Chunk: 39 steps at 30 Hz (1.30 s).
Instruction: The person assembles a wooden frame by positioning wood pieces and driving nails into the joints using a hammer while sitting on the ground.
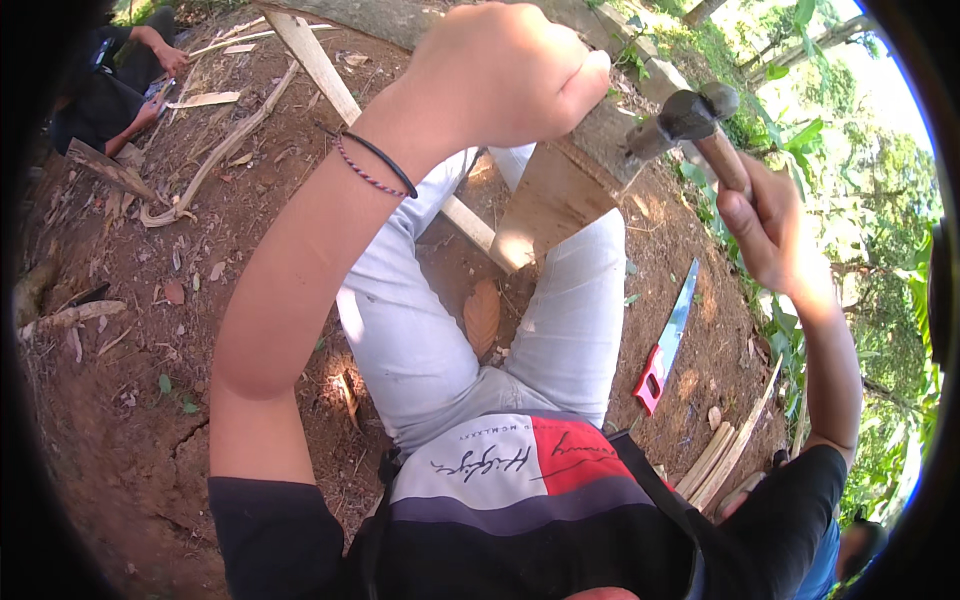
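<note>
My right hand point(765, 220) is wrapped round the wooden handle of a hammer point(722, 160). The hammer's dark metal head is raised at the right, beside the end of a wooden board point(560, 200). Over that board, my left hand point(510, 75) is closed in a fist with its back toward me. Whatever its fingers grip, if anything, is hidden behind the hand. A narrow wooden strip point(465, 222) slants down between my knees and meets the board's lower part.
A handsaw point(665, 345) with a red handle lies on the dirt right of my legs. Several wood strips point(722, 460) lie nearer me. At the far left, another person point(115, 85) sits handling wood. A curved branch point(215, 165) and dry leaves cover the ground.
</note>
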Tool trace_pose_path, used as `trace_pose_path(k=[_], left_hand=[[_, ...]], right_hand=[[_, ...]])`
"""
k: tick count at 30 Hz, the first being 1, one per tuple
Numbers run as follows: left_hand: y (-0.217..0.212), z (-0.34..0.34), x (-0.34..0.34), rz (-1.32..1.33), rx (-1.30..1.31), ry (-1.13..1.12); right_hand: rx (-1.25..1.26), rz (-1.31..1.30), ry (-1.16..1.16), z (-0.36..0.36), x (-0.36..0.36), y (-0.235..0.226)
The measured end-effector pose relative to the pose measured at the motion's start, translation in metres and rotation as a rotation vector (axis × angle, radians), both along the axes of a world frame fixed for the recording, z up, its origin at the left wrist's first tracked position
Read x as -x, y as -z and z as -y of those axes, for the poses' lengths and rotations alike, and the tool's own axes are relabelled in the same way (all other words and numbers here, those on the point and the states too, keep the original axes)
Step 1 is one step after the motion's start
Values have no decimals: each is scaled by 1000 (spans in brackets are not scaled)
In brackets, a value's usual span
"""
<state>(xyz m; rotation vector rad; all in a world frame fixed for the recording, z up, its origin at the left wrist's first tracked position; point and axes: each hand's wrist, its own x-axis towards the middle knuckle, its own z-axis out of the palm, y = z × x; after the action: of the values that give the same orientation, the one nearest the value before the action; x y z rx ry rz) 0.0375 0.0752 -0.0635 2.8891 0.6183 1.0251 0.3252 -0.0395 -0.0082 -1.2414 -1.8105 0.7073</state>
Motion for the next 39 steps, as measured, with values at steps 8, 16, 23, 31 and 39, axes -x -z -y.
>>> trace_pose_path(k=[8,16,23,31,39], left_hand=[[-5,-8,-5,6,-46,26],[-3,-4,1,-57,-12,-19],[6,-7,3,-26,52,-57],[5,-2,8,-73,32,-100],[3,-1,6,-118,42,-113]], right_hand=[[14,441,54,14,14,11],[-225,797,-83,6,20,12],[-73,371,7,8,27,-20],[-169,878,-72,21,34,-16],[135,292,185,29,45,2]])
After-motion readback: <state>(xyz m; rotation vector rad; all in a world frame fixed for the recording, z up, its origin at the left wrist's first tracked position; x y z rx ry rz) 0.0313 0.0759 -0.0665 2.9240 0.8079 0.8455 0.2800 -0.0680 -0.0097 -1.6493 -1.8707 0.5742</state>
